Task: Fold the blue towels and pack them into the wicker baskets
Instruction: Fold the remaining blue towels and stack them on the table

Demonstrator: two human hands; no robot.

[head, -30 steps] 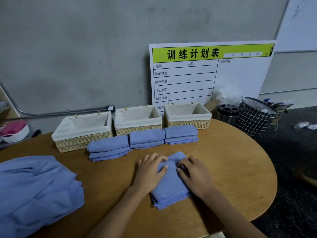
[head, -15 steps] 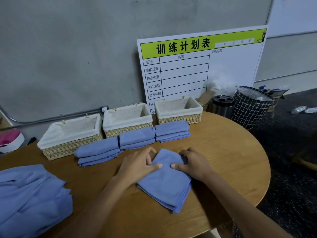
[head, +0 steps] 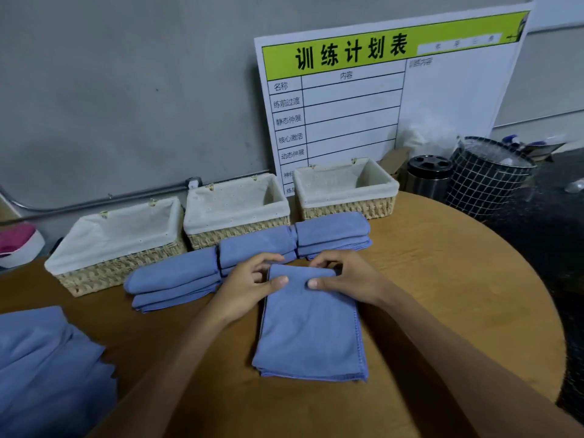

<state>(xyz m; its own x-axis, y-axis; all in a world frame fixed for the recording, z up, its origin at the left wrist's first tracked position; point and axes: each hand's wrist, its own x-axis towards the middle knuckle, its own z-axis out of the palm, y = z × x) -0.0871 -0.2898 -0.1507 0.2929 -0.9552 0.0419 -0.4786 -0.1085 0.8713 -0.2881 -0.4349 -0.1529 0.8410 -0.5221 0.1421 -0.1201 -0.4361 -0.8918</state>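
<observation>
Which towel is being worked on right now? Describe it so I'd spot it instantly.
On the round wooden table, three baskets stand in a row by the wall, with a folded stack before each. Nearer the person lies a single folded towel. Unlike the stacks, its far edge is pinched by the left hand and right hand.

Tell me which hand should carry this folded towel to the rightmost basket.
Right, probably. Both hands pinch the folded towel at its far edge, but the right hand sits nearer the rightmost basket; the left hand would have to cross over.
</observation>
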